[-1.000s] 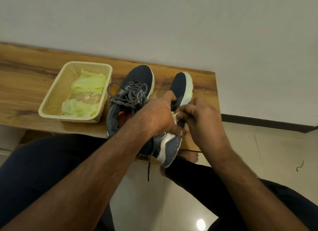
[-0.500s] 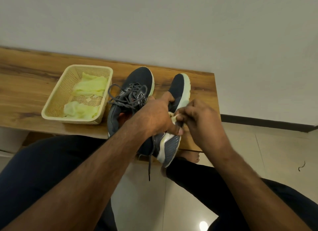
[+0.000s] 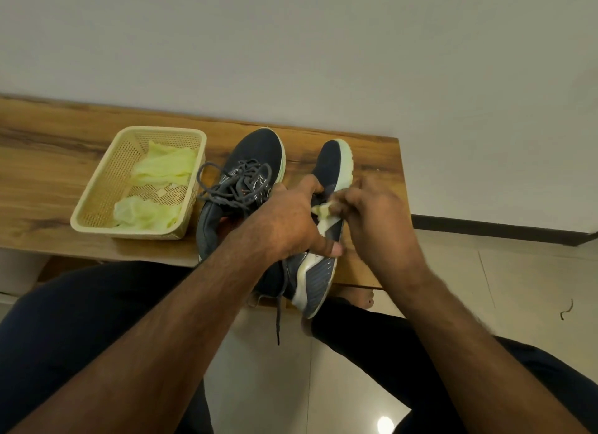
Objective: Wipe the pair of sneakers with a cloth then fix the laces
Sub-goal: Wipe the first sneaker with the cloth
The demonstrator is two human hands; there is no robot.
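L hand [image 3: 293,221] grips the right sneaker [image 3: 318,239] round its middle, tilting it on its side w/ pale sole facing right, heel past the desk [image 3: 48,161] front edge. R hand [image 3: 377,220] pinches a small pale cloth [image 3: 322,211] against the shoe's side; fingers curled, blurred. One lace [image 3: 278,314] hangs down off it. Left sneaker [image 3: 239,187] sits upright on desk, laces loose, just beside a basket [image 3: 97,207] holding more pale-green cloths [image 3: 161,171].

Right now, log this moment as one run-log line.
phase: wiping | left hand: grips right sneaker | right hand: holds cloth on it | left sneaker: on bench
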